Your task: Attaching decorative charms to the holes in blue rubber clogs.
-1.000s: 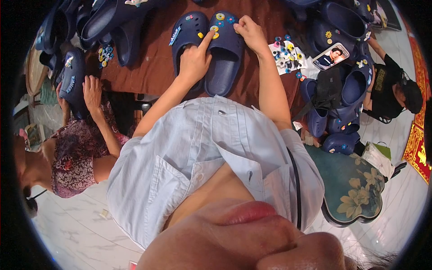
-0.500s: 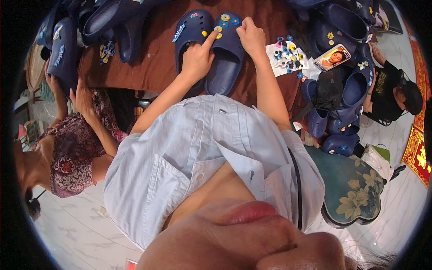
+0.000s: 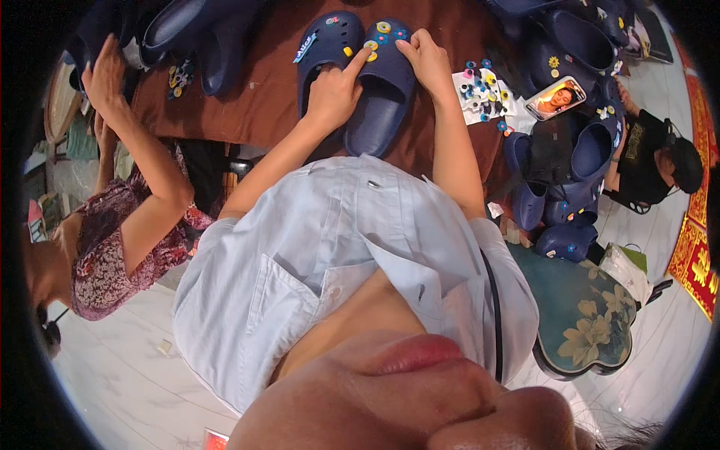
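Navy foam clogs [image 3: 358, 75] lie as a pair on the far brown tabletop [image 3: 247, 112] – several charms already on, more loose on white paper [image 3: 484, 94] to their right – left hand [image 3: 334, 90] fingertip pressing one in, right hand [image 3: 427, 64] gripping the toe.

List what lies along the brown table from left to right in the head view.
Co-worker's hand → loose charms → left clog → left hand → right clog → right hand → charm sheet → phone → heap of dark clogs.
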The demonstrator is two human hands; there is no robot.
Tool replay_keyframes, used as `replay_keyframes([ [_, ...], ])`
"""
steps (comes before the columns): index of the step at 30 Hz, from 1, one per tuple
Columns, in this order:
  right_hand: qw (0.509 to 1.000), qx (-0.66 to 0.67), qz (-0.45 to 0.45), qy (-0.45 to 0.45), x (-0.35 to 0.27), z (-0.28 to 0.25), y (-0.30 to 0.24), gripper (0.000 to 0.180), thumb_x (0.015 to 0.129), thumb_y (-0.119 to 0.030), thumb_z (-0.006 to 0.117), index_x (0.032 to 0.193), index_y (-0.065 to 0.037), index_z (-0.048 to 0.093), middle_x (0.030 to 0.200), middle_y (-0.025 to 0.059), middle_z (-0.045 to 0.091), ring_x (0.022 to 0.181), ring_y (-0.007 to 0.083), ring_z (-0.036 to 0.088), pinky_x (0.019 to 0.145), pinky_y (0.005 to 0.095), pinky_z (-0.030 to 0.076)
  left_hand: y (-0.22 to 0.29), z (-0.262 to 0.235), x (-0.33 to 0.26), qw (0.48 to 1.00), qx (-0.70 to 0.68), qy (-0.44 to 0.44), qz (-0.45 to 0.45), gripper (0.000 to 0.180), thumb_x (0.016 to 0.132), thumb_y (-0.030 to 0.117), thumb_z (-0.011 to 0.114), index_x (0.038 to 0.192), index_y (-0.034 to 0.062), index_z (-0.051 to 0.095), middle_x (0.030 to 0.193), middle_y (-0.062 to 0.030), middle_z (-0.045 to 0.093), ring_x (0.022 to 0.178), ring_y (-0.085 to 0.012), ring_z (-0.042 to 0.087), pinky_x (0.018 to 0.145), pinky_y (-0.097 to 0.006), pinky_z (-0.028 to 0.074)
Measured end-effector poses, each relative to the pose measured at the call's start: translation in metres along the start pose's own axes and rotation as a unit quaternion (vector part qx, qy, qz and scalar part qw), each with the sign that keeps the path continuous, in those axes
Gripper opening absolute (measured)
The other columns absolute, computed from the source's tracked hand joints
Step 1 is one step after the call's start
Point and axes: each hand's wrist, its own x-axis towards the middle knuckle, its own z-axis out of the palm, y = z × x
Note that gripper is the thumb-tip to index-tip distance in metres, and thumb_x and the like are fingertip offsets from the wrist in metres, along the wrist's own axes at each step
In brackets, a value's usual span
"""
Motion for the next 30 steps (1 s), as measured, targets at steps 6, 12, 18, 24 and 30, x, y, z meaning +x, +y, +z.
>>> replay_keyframes([
  [6,0.985,0.171,-0.016,0.005,-0.002,0.005,0.022,0.025,0.092,-0.026,0.064,0.089,-0.004,0.052,0.076,0.0163,0.064,0.072,0.0321,0.065,0.068,0.0406,0.050,-0.005,0.004,0.000,0.999,0.011,0.030,0.014,0.071,0.083,0.010,0.065,0.148,0.0240,0.041,0.078,-0.0210,0.060,0.078,-0.0401,0.061,0.067,-0.051,0.053],
  [12,0.981,0.179,-0.010,0.076,-0.041,0.005,0.007,0.020,0.092,-0.015,0.061,0.100,-0.004,0.046,0.076,0.0137,0.057,0.068,0.0285,0.061,0.067,0.0400,0.048,-0.007,0.002,-0.007,0.999,0.023,0.027,0.006,0.070,0.083,0.011,0.065,0.148,0.0223,0.041,0.078,-0.0208,0.060,0.078,-0.0403,0.061,0.066,-0.051,0.053],
  [18,0.971,-0.161,0.066,0.161,-0.061,-0.048,0.044,0.023,0.092,-0.025,0.063,0.103,-0.007,0.054,0.089,0.0203,0.068,0.082,0.0411,0.066,0.070,0.0509,0.050,-0.006,0.005,-0.006,0.999,0.011,0.042,0.026,0.070,0.083,0.011,0.065,0.148,0.0224,0.040,0.078,-0.0214,0.060,0.077,-0.0410,0.061,0.065,-0.051,0.053],
  [24,0.949,-0.250,0.086,0.173,-0.057,-0.069,0.034,0.029,0.087,-0.026,0.071,0.103,-0.004,0.060,0.097,0.0177,0.064,0.094,0.0399,0.062,0.075,0.0483,0.049,-0.005,0.004,-0.001,0.998,0.025,0.054,0.015,0.070,0.083,0.011,0.065,0.148,0.0217,0.041,0.078,-0.0215,0.060,0.077,-0.0410,0.061,0.066,-0.051,0.053],
  [30,0.956,-0.049,-0.242,0.158,0.002,-0.024,-0.013,0.033,0.090,-0.005,0.060,0.122,0.004,0.060,0.120,0.0227,0.060,0.112,0.0391,0.056,0.100,0.0426,0.044,-0.007,0.004,0.002,0.999,0.014,0.036,0.006,0.075,0.078,0.009,0.063,0.149,0.0147,0.039,0.082,-0.0220,0.063,0.073,-0.0401,0.061,0.068,-0.052,0.050],
])
